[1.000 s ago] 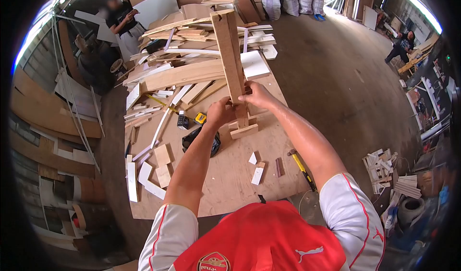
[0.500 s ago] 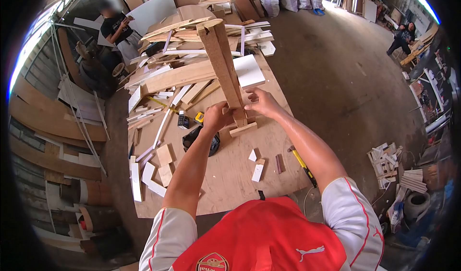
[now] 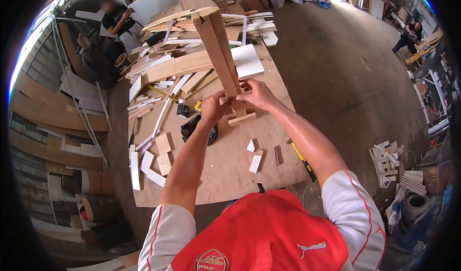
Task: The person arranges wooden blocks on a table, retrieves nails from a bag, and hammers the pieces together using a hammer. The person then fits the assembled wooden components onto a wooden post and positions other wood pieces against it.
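Observation:
A tall wooden post stands upright on the plywood table, leaning slightly to the left. Around its lower part, my left hand grips from the left side. My right hand closes on the post's right side, fingertips near those of my left. Short wooden pieces sit at the foot of the post. A white board lies just behind my right hand. Left of the post are a yellow tape measure, a small dark bottle and a black bag.
Wooden strips and planks are heaped over the far and left table. Near the front right lie a hammer and small offcuts. One person stands at the back left; another sits far right.
The post's top has shifted left. My right hand came off the post with fingers spread, and now touches it again. My left hand has stayed on it.

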Action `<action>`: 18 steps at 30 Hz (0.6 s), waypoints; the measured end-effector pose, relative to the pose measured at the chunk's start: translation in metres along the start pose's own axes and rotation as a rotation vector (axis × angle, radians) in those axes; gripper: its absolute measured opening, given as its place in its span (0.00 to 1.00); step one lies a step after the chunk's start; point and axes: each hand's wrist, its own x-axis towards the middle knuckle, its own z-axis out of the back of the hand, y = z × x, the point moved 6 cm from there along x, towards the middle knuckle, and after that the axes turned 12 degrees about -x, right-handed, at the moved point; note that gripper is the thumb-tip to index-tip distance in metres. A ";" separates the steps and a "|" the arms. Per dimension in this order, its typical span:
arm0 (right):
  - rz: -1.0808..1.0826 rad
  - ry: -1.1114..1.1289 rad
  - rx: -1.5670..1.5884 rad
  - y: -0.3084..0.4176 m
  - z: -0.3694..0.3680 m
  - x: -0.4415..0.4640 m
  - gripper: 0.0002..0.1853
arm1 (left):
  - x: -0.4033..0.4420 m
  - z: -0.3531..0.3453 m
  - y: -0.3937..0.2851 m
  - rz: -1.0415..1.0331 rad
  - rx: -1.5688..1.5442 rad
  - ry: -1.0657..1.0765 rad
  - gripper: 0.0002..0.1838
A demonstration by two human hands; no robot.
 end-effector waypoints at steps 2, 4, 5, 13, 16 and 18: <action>-0.004 -0.001 -0.021 -0.002 -0.001 0.003 0.39 | -0.001 0.001 0.002 -0.034 0.008 -0.039 0.29; -0.013 0.000 -0.026 0.001 0.002 0.003 0.39 | -0.002 0.003 0.005 -0.054 0.003 -0.061 0.32; -0.021 0.007 -0.033 0.002 0.002 0.003 0.39 | -0.002 0.005 0.008 -0.056 -0.006 -0.062 0.33; -0.028 0.011 -0.024 0.007 0.004 0.003 0.39 | -0.006 0.017 0.003 -0.016 -0.056 -0.049 0.34; -0.047 0.011 0.005 -0.001 -0.004 0.012 0.33 | -0.004 0.013 0.008 -0.030 -0.085 -0.053 0.36; 0.018 -0.012 0.007 0.002 -0.008 0.022 0.30 | -0.003 0.008 0.012 -0.069 -0.110 -0.065 0.40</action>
